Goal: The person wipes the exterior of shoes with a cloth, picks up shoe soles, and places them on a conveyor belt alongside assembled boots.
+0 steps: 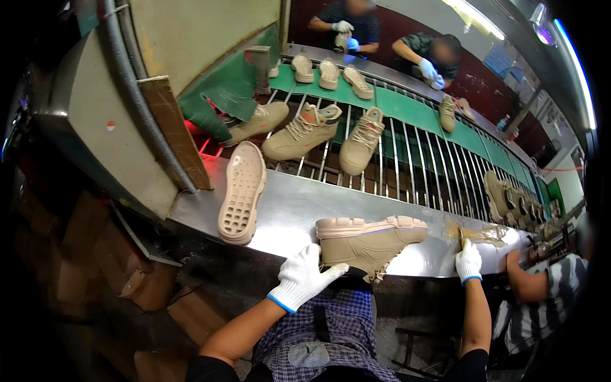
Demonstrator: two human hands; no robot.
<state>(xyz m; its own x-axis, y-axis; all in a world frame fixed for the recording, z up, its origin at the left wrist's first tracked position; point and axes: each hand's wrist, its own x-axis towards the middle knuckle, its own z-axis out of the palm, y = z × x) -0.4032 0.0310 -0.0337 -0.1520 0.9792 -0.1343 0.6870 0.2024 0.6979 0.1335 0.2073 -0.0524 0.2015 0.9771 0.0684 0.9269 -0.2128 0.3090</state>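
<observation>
A tan lace-up shoe (369, 247) lies tipped over on the metal ledge, its pale sole turned away from me and its toe to the right. My left hand (305, 276), in a white knit glove, grips its heel end, the thumb along the collar. Farther right, my right hand (469, 262), gloved the same way, is closed around a thin stick-like tool (462, 235). The tool's tip is by a yellowish-brown smear (484, 234) on the ledge; its kind is unclear. A loose beige sole (242, 192) rests left of the shoe, its grid of hollows facing up.
Beyond the metal ledge (286, 207) runs a conveyor of metal rods (398, 159) carrying tan shoes (361, 141). Soles (328, 74) lie on its green strip (407, 109). A machine housing (102, 121) stands left. Two people work opposite; another person's arm (528, 286) is close at right.
</observation>
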